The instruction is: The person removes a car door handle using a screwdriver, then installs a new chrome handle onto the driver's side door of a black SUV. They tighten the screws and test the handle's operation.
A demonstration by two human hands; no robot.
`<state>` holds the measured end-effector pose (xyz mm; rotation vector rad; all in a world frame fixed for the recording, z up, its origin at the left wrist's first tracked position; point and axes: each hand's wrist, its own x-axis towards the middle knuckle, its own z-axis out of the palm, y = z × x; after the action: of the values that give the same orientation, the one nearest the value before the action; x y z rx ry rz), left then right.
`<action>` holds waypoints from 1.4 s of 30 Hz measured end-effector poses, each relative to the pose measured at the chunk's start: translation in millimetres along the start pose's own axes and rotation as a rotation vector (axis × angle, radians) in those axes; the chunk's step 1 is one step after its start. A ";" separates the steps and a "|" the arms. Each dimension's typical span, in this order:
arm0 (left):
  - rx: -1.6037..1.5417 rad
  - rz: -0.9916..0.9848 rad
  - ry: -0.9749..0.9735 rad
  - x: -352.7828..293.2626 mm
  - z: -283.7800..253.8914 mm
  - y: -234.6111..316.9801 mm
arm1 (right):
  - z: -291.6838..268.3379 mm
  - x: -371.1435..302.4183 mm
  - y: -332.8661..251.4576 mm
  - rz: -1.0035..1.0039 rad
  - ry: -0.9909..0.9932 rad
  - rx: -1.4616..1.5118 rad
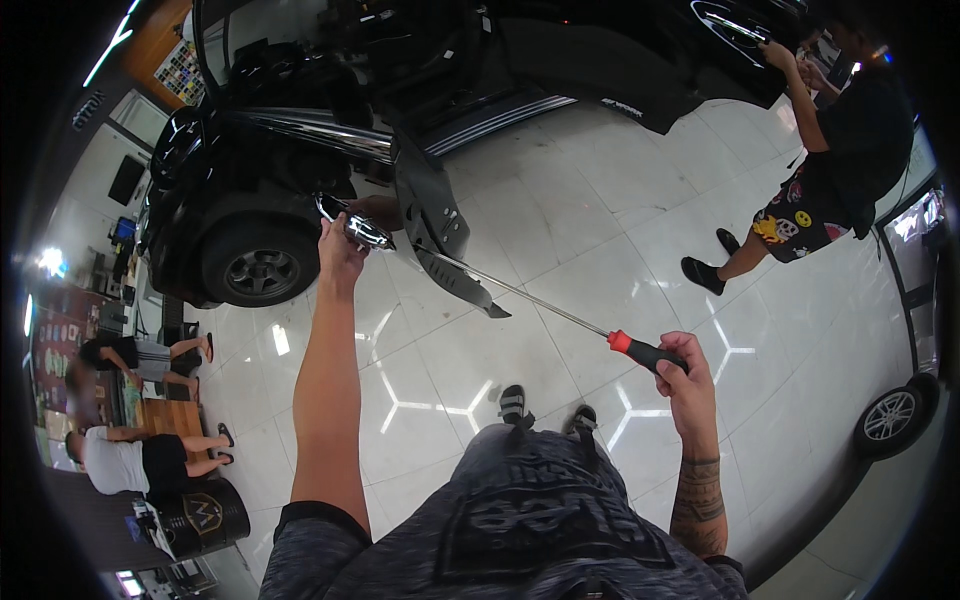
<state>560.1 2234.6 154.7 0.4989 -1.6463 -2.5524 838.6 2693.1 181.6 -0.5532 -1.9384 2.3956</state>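
Our left grip (pixel 341 257) is closed around a shiny chrome piece (pixel 368 232), held up in front of the black car (pixel 610 65). The hand covers part of it, so we cannot follow its full outline, and the brownish patch just behind it is too dark to identify.

Our right grip (pixel 686 376) is clenched around the handle of a red-and-black screwdriver (pixel 621 342); the palm and curled fingers hide the handle's end. The long shank slants up and left to a dark curved panel (pixel 425 190), where the tip is lost to us: we cannot tell whether it touches.

Left of the chrome piece, a wheel (pixel 261 275) stands on the pale tiled floor (pixel 560 240), its tyre merging into the shadowed bodywork. The car's upper part is cut off by the dark lens rim. At the right, a co-worker (pixel 870 145) reaches toward the car, one hand partly obscured. Below, our shirt (pixel 500 520) hides our legs, leaving only the sandals (pixel 512 402) showing.
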 end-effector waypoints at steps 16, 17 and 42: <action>0.073 0.009 0.007 -12.1 4.8 0.4 | 4.9 -2.4 -10.4 0.022 0.052 0.039; 0.007 -0.021 0.038 -22.2 15.4 -3.0 | 6.4 -3.2 -10.2 0.012 0.075 0.019; -0.077 0.184 0.194 -70.6 34.6 -41.4 | -11.9 62.8 -10.7 -0.214 0.001 -0.176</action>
<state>621.4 2298.5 147.1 0.5422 -1.4516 -2.3435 780.8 2721.1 173.2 -0.3303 -2.1022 2.1126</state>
